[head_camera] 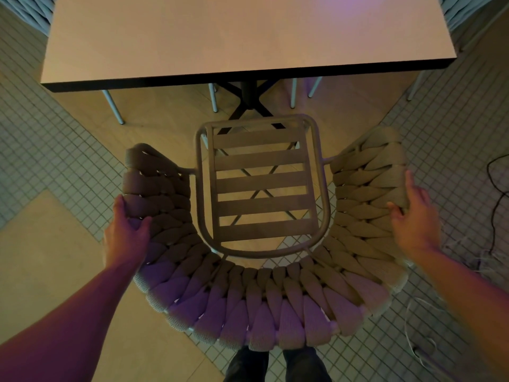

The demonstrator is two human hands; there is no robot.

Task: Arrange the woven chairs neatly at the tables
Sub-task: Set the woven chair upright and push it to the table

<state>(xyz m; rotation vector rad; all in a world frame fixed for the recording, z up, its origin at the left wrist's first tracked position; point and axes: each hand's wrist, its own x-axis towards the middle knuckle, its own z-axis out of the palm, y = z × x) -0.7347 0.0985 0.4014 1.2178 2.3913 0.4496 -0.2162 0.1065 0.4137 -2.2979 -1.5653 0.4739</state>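
Note:
A woven chair (264,296) with a curved rope-wrapped back and a slatted metal seat (261,183) stands right below me, facing the table (220,37). My left hand (125,232) grips the left arm of the woven back, thumb on the inside. My right hand (413,213) holds the right arm the same way. The seat's front edge sits a short way back from the table's near edge, roughly centred on the table's black cross base (249,103).
Grey metal legs of other chairs (114,106) show under the table, and woven chair backs fill the top corners (24,9). A black cable (495,188) and loose threads lie on the tiled floor at right. My shoes (275,365) are just behind the chair.

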